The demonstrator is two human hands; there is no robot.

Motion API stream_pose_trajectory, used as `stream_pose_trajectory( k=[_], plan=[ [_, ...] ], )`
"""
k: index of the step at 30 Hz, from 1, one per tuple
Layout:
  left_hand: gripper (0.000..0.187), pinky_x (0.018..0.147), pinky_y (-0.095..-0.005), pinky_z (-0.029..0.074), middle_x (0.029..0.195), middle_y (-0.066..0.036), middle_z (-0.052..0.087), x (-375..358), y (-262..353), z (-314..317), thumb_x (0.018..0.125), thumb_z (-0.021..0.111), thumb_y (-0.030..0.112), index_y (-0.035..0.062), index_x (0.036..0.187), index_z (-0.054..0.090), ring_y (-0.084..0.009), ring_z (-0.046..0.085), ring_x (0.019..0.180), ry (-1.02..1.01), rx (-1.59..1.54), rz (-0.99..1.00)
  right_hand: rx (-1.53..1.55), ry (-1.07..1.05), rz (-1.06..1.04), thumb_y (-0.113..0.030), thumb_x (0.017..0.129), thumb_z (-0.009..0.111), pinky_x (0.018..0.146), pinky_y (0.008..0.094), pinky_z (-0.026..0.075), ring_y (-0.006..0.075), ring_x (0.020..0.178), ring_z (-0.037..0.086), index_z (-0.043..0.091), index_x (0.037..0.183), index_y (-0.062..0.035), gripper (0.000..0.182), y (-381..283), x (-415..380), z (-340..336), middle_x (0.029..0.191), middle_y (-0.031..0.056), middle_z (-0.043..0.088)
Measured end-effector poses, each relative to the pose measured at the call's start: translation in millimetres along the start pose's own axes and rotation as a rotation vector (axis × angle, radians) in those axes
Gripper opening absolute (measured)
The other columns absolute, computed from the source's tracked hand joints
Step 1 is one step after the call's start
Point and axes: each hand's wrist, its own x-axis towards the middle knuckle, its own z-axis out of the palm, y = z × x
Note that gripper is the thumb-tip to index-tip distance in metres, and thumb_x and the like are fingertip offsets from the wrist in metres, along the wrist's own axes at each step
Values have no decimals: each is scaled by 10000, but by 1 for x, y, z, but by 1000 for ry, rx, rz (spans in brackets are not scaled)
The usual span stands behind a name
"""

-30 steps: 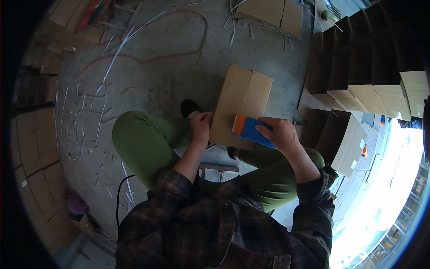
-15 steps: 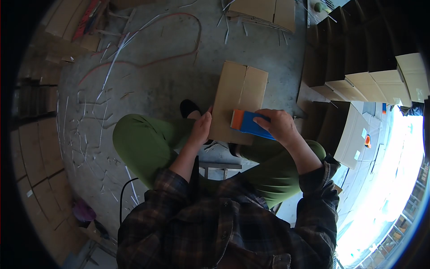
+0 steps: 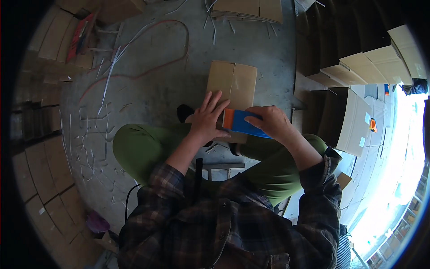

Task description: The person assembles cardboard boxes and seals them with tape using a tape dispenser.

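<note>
A closed cardboard box [image 3: 244, 85] with a seam along its top sits in front of me, between my knees. My left hand [image 3: 208, 119] lies on the box's left side with its fingers spread and nothing in its grasp. In my right hand [image 3: 271, 122] is a blue and orange packet [image 3: 244, 123], pinched at its right end between thumb and fingers. The packet is over the near part of the box, its orange end close to my left palm. Whether the packet touches the box, I cannot tell.
Flat cardboard [image 3: 247, 10] is stacked at the top. Open cartons [image 3: 354, 67] stand on the right, stacked boxes [image 3: 49, 168] on the left. White strips and a reddish hose [image 3: 154, 71] lie on the floor. A small bench [image 3: 221, 166] is near my legs.
My left hand has gone from holding the box's left edge to lying spread over its left side. The view has shifted slightly. My right hand still holds the packet.
</note>
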Motion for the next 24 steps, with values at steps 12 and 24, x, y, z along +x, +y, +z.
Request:
stream_pose_trajectory(
  k=[12,24],
  plan=[
    [1123,1040,-537,331,1559,-85,215,4,0,4,422,904,358,209,1418,408,-358,161,1444,38,31,25,159,11,-32,-338,847,666,775,395,528,327,816,671,688,1122,-152,333,77,-49,-42,881,161,691],
    [1136,1052,-554,304,1556,-99,212,3,-2,7,412,893,401,194,1417,408,-379,167,1434,42,54,26,-6,-23,109,-365,858,652,822,395,515,305,856,668,679,1140,-197,330,139,-39,-20,913,137,697]
  ],
)
